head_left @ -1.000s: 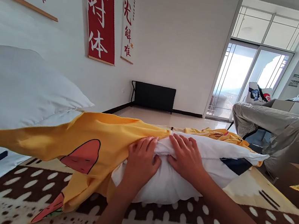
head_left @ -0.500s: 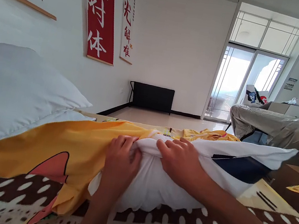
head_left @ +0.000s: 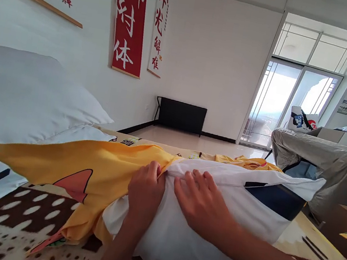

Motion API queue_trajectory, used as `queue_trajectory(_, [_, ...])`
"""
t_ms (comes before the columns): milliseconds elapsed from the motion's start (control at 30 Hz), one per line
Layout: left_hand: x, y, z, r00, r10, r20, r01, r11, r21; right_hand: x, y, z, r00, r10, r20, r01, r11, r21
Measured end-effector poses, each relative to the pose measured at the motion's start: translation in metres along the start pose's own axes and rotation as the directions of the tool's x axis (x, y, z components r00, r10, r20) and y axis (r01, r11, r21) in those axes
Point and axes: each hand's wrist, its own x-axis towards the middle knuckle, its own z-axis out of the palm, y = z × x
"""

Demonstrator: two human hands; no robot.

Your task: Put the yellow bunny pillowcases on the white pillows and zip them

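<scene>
Two hands work at a white pillow point(head_left: 187, 243) that lies on a brown-and-cream blanket point(head_left: 30, 208). At the pillow's left part, the left hand point(head_left: 147, 187) has its fingers curled in against the thumb, clamped on the edge of a yellow cover point(head_left: 105, 158). The right hand point(head_left: 204, 204) lies over the pillow's top, fingers bent and a little spread; whether they pinch any cloth, I cannot tell. The cover reaches out to the left of the pillow, long and pointed, with a pink print point(head_left: 76, 182) on its side; it overlaps the pillow's left end. A dark blue patch point(head_left: 277, 198) shows on the pillow's right end. Farther left of the pillow is a second pillow point(head_left: 17, 90), also white. Beyond the pillow lies a crumpled yellow cloth point(head_left: 249, 162).
</scene>
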Motion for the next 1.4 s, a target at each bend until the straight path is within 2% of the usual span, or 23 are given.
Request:
queue_trajectory(100, [-0.003, 0.003, -0.009, 0.999, -0.017, -0.038, 0.013, 0.995, -0.099, -0.014, -0.015, -0.009, 0.996, 0.036, 0.082, -0.042, 0.996, 0.075])
queue_trajectory(200, [-0.005, 0.008, -0.023, 0.999, -0.030, 0.035, 0.036, 0.981, -0.188, -0.013, -0.020, -0.005, 0.984, 0.045, 0.173, -0.070, 0.987, 0.147])
queue_trajectory(300, [-0.006, 0.012, -0.035, 0.993, 0.011, 0.115, 0.012, 0.981, -0.194, -0.007, -0.019, 0.010, 0.989, -0.015, 0.146, -0.011, 0.985, 0.174])
queue_trajectory(400, [-0.006, 0.014, -0.043, 0.991, 0.043, 0.127, -0.021, 0.985, -0.174, -0.003, -0.023, 0.021, 0.994, -0.055, 0.099, 0.038, 0.986, 0.164])
queue_trajectory(533, [-0.009, 0.017, -0.049, 0.997, 0.072, 0.040, -0.063, 0.981, -0.182, -0.004, -0.035, 0.019, 0.990, -0.133, 0.053, 0.125, 0.984, 0.129])
queue_trajectory(667, [-0.012, 0.020, -0.041, 0.972, 0.084, -0.220, -0.107, 0.990, -0.093, -0.008, -0.047, 0.009, 0.971, -0.237, 0.017, 0.234, 0.966, 0.111])
queue_trajectory(700, [-0.012, 0.020, -0.036, 0.966, 0.098, -0.240, -0.114, 0.992, -0.057, -0.009, -0.048, 0.008, 0.969, -0.246, 0.006, 0.244, 0.963, 0.112])
queue_trajectory(767, [-0.012, 0.019, -0.026, 0.980, 0.132, -0.152, -0.127, 0.991, 0.040, -0.008, -0.048, 0.010, 0.971, -0.238, 0.006, 0.236, 0.963, 0.128])
queue_trajectory(833, [-0.014, 0.020, -0.018, 0.990, 0.139, 0.003, -0.138, 0.979, 0.147, -0.005, -0.046, 0.017, 0.974, -0.226, 0.035, 0.216, 0.959, 0.181])
queue_trajectory(900, [-0.018, 0.024, -0.013, 0.983, 0.164, 0.080, -0.177, 0.965, 0.195, 0.000, -0.041, 0.028, 0.974, -0.221, 0.056, 0.201, 0.948, 0.248])
queue_trajectory(1033, [-0.030, 0.035, -0.011, 0.932, 0.363, 0.008, -0.359, 0.918, 0.170, 0.011, -0.030, 0.052, 0.998, -0.058, 0.036, 0.047, 0.966, 0.254])
queue_trajectory(1100, [-0.032, 0.037, -0.011, 0.922, 0.386, 0.021, -0.383, 0.906, 0.180, 0.016, -0.024, 0.062, 0.998, 0.032, 0.050, -0.043, 0.973, 0.228])
queue_trajectory(1233, [-0.019, 0.022, -0.003, 0.972, 0.220, 0.086, -0.235, 0.939, 0.252, 0.022, -0.005, 0.071, 0.974, 0.136, 0.180, -0.169, 0.968, 0.185])
queue_trajectory(1300, [-0.007, 0.006, 0.000, 0.982, 0.178, 0.057, -0.187, 0.930, 0.316, 0.024, 0.008, 0.073, 0.951, 0.196, 0.239, -0.238, 0.958, 0.160])
queue_trajectory(1400, [0.010, -0.017, -0.001, 0.992, 0.123, -0.032, -0.101, 0.915, 0.390, 0.024, 0.026, 0.074, 0.925, 0.269, 0.268, -0.309, 0.944, 0.119])
